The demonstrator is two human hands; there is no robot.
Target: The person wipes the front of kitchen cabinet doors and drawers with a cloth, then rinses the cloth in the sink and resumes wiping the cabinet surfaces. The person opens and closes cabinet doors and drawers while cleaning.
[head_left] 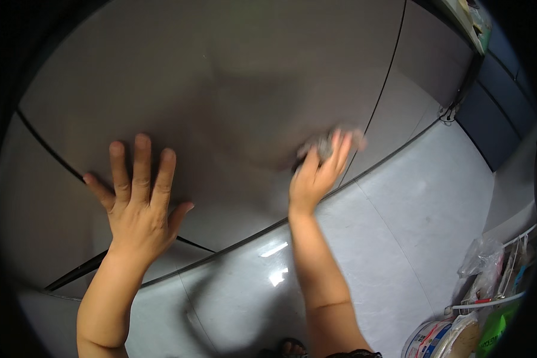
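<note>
A large, glossy grey-brown panel [268, 36] with thin dark seams fills the upper and middle view. My left hand [138, 209] lies flat against it at the left, fingers spread and holding nothing. Farther right, my right hand [314, 179] presses a crumpled greyish cloth [323, 147] to the panel near its lower right seam. Motion smears the cloth and those fingertips, and the fingers partly cover the cloth.
Pale grey floor tiles [376, 238] run below the panel's lower edge. At the lower right stand a wire rack [489, 302] with plastic bags, a round tub [426, 340] and a green package [501, 328]. Dark blue panels [495, 107] rise at the far right. A sandalled foot [292, 346] shows at the bottom.
</note>
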